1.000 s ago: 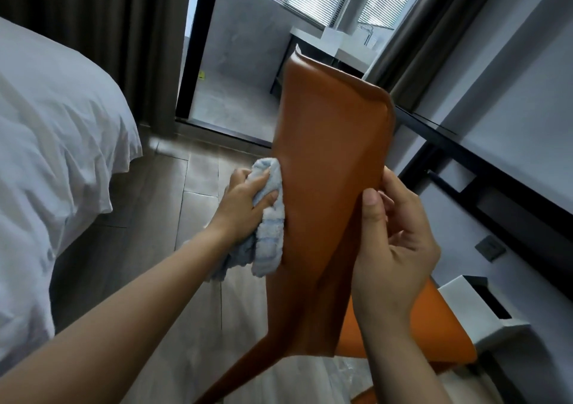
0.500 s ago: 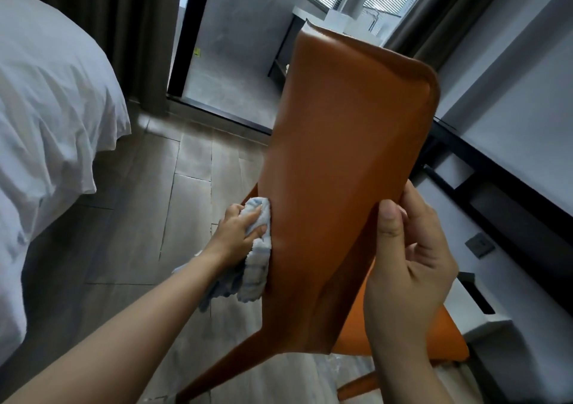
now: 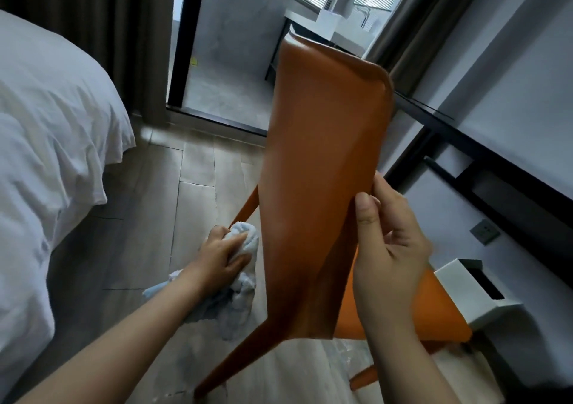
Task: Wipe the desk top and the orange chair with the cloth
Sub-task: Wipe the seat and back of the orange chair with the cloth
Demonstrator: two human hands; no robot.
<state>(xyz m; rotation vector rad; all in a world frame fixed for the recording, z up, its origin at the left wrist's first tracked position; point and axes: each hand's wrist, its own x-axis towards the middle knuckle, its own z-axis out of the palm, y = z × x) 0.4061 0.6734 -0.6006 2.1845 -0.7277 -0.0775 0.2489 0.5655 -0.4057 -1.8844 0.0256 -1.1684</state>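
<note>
There was one chair (image 3: pixel 322 171), a smooth orange leather-like shell with a tall back, rounded corners and thin tapered legs, standing on the plank floor (image 3: pixel 148 192) between one white, rumpled bed (image 3: pixel 46 124) and one dark desk (image 3: pixel 496 161). One cloth (image 3: pixel 248 242), pale blue-white terry bunched into a soft wad, lay against the back's lower left edge, and the left hand (image 3: pixel 220 254) gripped it with curled fingers. The right hand (image 3: pixel 387 248) pinched the back's right edge, thumb on the rear face and fingers curled round the front, near one white open-topped box (image 3: pixel 459 282).
</note>
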